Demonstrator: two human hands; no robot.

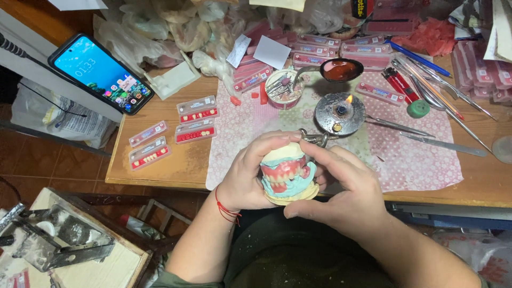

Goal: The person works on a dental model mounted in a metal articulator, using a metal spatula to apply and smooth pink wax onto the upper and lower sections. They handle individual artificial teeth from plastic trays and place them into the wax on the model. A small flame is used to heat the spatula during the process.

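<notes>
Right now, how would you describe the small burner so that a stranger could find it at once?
Look at the wooden table, then the pink patterned mat spread on it. Just beyond the two hands, near the mat's middle, sits the burner, a round grey metal dish. It alone carries a small lit flame, unlike the cup of tools beside it.

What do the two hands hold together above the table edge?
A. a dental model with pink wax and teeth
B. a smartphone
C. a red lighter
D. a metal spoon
A: the left hand and right hand clasp the dental model, whose pink gums and teeth show between them.
</notes>
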